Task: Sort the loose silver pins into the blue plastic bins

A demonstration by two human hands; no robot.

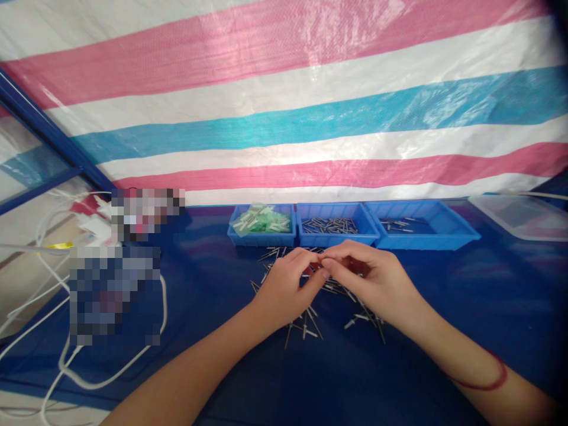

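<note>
My left hand [286,283] and my right hand [364,273] meet fingertip to fingertip over a scattered pile of small metal pins [310,322] on the blue table [222,284]. Both hands have their fingers pinched together at the meeting point; whatever sits in the pinch is too small to make out. A red string circles my right wrist. Behind the hands stand three blue trays: the left tray [261,236] holds pale green plastic pieces, the middle tray [337,235] holds many metal pins, the right tray [428,236] holds a few.
White cables [89,373] loop over the table's left side beside blurred-out items. A clear plastic tray [523,216] lies at the far right. A pink, white and blue striped tarp [284,106] hangs behind the table.
</note>
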